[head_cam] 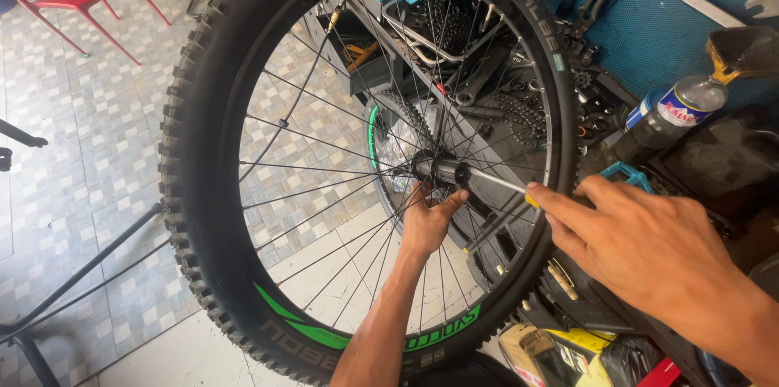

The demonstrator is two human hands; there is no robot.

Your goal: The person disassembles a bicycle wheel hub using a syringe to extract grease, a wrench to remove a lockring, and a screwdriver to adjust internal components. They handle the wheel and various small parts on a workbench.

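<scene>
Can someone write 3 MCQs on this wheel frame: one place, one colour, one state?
1. Where is the left hand?
A. on the tyre tread
B. at the hub, reaching between the spokes
C. on the red chair

2. What colour are the rim markings on the bicycle wheel?
A. green
B. orange
C. white

3. What is the right hand doing?
A. resting flat and empty
B. gripping the bottle
C. holding a yellow-handled tool whose metal shaft points at the hub

Answers:
1 B: the fingers sit just under the hub, behind the spokes.
2 A: green bands show along the lower rim and near the hub.
3 C: the fingers pinch the tool, and its shaft meets the hub's end.
</scene>
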